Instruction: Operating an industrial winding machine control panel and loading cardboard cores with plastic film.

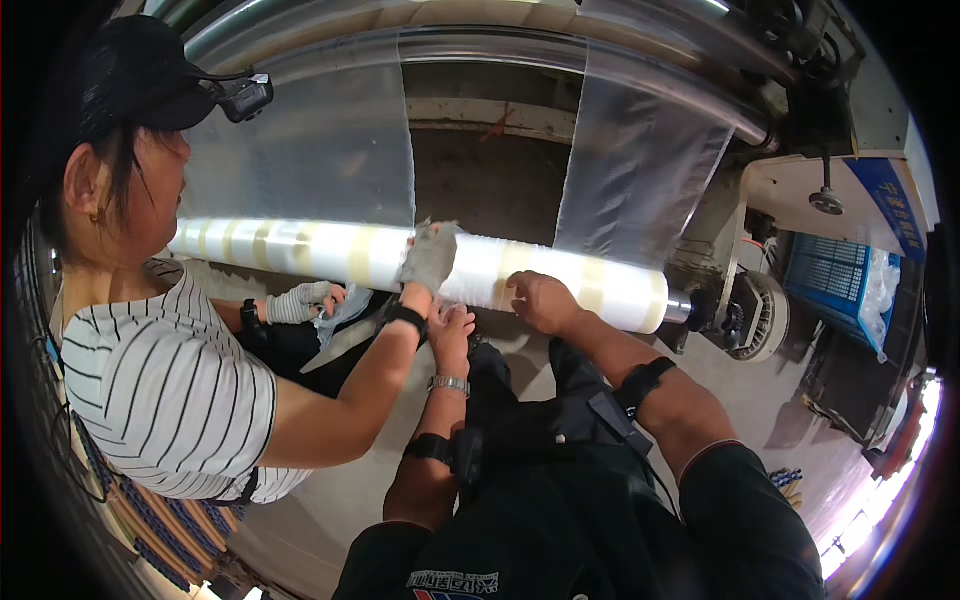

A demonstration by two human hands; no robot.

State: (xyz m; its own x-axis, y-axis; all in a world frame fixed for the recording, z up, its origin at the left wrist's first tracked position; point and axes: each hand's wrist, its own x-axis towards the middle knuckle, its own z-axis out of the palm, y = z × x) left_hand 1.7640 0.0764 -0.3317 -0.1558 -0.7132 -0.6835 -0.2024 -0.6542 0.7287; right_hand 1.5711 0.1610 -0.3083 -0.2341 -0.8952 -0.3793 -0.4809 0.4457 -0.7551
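Note:
A long roll of clear plastic film [590, 280], banded with tan tape, lies across a machine shaft in front of me. My right hand [545, 300] rests on top of it, fingers spread over its curve, holding nothing. My left hand [452, 325] is just below the roll's underside, partly hidden by a co-worker's forearm, so its grip is unclear. The co-worker in a striped shirt stands at my left. One gloved hand [430, 258] of theirs presses on the roll beside my hands; the other gloved hand [300, 300] is lower left.
Two sheets of clear film [640, 160] hang from metal rollers [480, 45] down to the roll. The shaft's hub and machine frame [750, 315] are at the right, with a blue crate [835, 285] beyond. Stacked blue items [150, 520] sit at lower left.

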